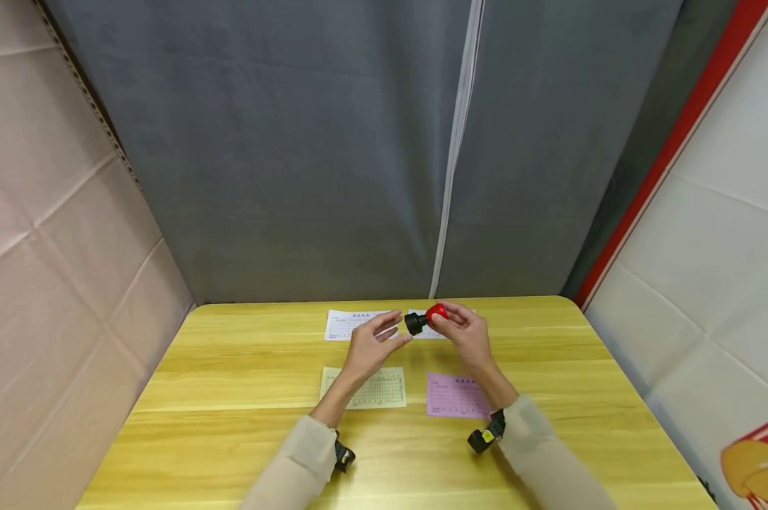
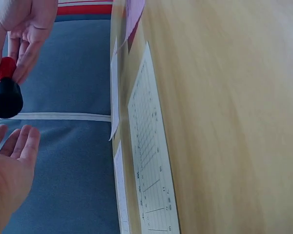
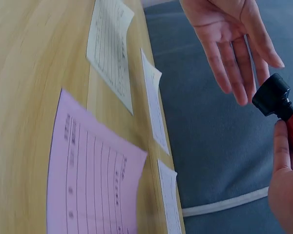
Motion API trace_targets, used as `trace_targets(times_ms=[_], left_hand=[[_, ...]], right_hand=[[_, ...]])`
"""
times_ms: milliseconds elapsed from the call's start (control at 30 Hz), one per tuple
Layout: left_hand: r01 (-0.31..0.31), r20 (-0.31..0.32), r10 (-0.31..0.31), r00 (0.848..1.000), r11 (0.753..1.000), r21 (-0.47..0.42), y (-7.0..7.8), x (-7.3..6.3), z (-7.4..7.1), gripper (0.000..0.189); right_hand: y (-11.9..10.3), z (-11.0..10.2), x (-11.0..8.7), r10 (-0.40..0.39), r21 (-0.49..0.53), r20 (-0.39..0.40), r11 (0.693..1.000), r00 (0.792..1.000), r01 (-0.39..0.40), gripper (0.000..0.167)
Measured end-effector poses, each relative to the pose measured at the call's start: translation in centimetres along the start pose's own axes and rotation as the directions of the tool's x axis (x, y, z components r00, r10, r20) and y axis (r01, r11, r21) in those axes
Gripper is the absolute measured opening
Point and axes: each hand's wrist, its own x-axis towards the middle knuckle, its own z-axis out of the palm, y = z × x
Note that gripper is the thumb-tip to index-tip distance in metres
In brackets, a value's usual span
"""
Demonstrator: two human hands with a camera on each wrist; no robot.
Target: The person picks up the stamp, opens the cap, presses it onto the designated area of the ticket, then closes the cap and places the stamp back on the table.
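A hand stamp with a red handle and a black round end (image 1: pixel 415 324) is held above the far part of the table. My right hand (image 1: pixel 470 340) pinches it by the red handle, the black end pointing left. Facing that end is my left hand (image 1: pixel 368 348), its fingers extended and holding nothing. In the right wrist view the left thumb comes close to the black end (image 3: pixel 271 94); whether they touch, I cannot tell. The stamp's (image 2: pixel 9 100) underside is not clearly visible.
Two white printed forms (image 1: pixel 342 326) lie near the table's far edge, partly behind the hands. Closer in are a pale green form (image 1: pixel 384 389) on the left and a pink form (image 1: pixel 450 398) on the right. A grey curtain (image 1: pixel 326 156) hangs behind the wooden table (image 1: pixel 231 397).
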Motion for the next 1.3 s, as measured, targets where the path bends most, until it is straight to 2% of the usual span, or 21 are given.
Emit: trace_targets(times_ms=[300,600,833,1067,1300], left_hand=[[-0.048,-0.055,0.048,0.997,0.999,0.001,0.6,0.0,0.3,0.049],[-0.088,-0.076,0.086,0.993,0.996,-0.02,0.6,-0.1,0.4,0.047],[-0.094,-0.065,0.094,0.994,0.996,-0.008,0.8,-0.3,0.2,0.041],[-0.111,-0.035,0.111,0.993,0.994,0.018,1.5,-0.4,-0.2,0.041],[-0.132,-0.006,0.132,0.991,0.991,0.036,1.7,-0.5,-0.7,0.041]], right_hand=[[0.3,1.2,-0.2,0.009,0.166,-0.01,0.986,1.0,-0.007,0.041],[0.3,1.6,-0.7,0.014,0.237,0.004,0.971,1.0,-0.015,0.041],[0.1,1.5,-0.8,-0.001,0.2,0.023,0.98,1.0,-0.003,0.041],[-0.4,1.0,-0.8,-0.034,0.124,0.083,0.992,0.996,0.023,0.04],[-0.4,0.8,-0.8,-0.028,0.063,0.139,0.998,0.99,0.019,0.043]])
